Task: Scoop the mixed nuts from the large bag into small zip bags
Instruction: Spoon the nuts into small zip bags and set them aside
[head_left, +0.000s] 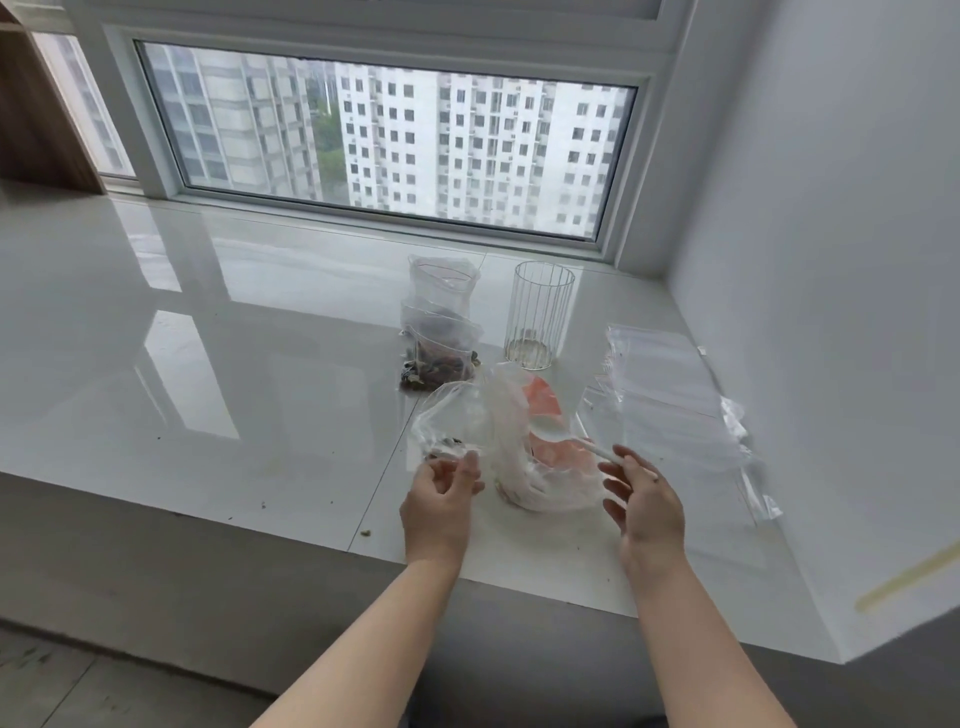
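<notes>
Spoon (563, 440): in my right hand (647, 506), fingers pinching the handle; long axis runs left-right, bowl pointing left (into the large bag (540, 467)).
Small zip bag (457, 421): lying on the sill (208, 364), my left hand (441, 499) pinching its edge.

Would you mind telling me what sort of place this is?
Probably a high-rise flat: a glossy white window ledge serves as worktop under a wide window facing apartment towers, with a plain white wall alongside.
</notes>
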